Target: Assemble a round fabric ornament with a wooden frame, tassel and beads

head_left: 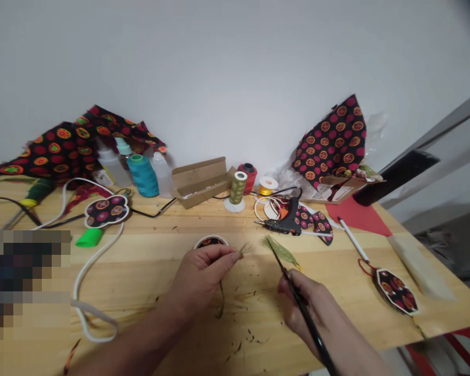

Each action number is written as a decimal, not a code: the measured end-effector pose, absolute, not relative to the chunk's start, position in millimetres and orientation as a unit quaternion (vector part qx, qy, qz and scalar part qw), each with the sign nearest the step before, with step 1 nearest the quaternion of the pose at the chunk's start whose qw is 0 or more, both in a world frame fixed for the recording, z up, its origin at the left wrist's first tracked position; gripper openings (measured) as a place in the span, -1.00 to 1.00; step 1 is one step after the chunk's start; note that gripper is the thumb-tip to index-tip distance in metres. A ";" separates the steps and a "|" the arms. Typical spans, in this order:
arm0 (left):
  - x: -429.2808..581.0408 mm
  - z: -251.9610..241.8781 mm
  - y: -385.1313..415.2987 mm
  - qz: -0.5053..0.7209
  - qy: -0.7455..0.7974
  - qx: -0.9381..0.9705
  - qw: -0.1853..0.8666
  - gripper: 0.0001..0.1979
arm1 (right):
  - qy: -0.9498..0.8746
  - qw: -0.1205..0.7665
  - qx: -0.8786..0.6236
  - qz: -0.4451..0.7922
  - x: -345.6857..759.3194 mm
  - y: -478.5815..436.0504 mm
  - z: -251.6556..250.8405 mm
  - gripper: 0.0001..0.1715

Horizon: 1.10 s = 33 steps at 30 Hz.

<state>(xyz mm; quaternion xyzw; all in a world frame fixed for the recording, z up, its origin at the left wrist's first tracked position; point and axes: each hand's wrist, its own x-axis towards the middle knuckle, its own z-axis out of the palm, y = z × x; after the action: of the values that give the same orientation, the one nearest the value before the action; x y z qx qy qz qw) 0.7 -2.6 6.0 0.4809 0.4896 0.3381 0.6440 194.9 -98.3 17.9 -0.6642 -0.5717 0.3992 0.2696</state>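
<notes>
My left hand (pixel 203 274) is closed in a pinch, thumb against fingers, on a small tuft of green threads (pixel 244 247). A thin dark green strand hangs below it. Partly hidden behind that hand is a round patterned piece with a pale rim (pixel 210 241). My right hand (pixel 303 303) is wrapped round a slim black pointed tool (pixel 307 318); whether it is tweezers or a brush I cannot tell. Its tip points up and left, in front of a green thread tassel (pixel 284 251) with a yellow end close to my right fingers.
Behind stand a green thread spool (pixel 238 188), a teal thread cone (pixel 143 176) and an open cardboard box (pixel 203 183). A black glue gun (pixel 284 222) lies beyond my right hand. At right is an octagonal patterned pendant (pixel 396 291); a white cable (pixel 78 277) loops at left.
</notes>
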 end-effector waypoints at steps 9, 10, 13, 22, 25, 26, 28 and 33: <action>2.1 2.3 -5.0 0.318 0.447 0.514 0.660 -0.85 | -0.594 0.128 -0.722 0.330 171.9 -98.9 21.5 -0.68; 2.4 2.8 -5.3 0.319 0.440 0.527 0.653 -0.86 | -0.594 0.127 -0.724 0.325 170.1 -97.8 20.9 -0.67; 2.6 3.7 -6.4 0.322 0.423 0.559 0.637 -0.87 | -0.595 0.122 -0.733 0.307 166.0 -94.7 21.6 -0.68; 1.9 3.1 -7.7 0.303 0.392 0.585 0.642 -0.82 | -0.597 0.120 -0.741 0.284 162.1 -94.6 18.3 -0.66; 2.2 4.7 -7.3 0.298 0.395 0.584 0.644 -0.82 | -0.597 0.129 -0.742 0.277 163.1 -97.3 12.8 -0.62; 2.1 5.0 -7.4 0.296 0.396 0.581 0.646 -0.82 | -0.596 0.131 -0.742 0.276 163.3 -98.2 11.0 -0.60; 1.8 4.8 -7.6 0.292 0.398 0.578 0.650 -0.82 | -0.594 0.136 -0.744 0.276 163.6 -99.6 8.1 -0.56; 1.8 2.8 -6.2 0.278 0.400 0.591 0.643 -0.80 | -0.590 0.154 -0.740 0.284 163.2 -101.8 5.9 -0.48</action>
<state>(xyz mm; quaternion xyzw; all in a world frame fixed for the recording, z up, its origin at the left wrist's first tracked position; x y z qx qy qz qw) 1.8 -6.2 2.8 0.5914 0.3995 0.2777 0.6430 163.2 -101.8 5.9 -0.7398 -0.5902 0.2842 0.1536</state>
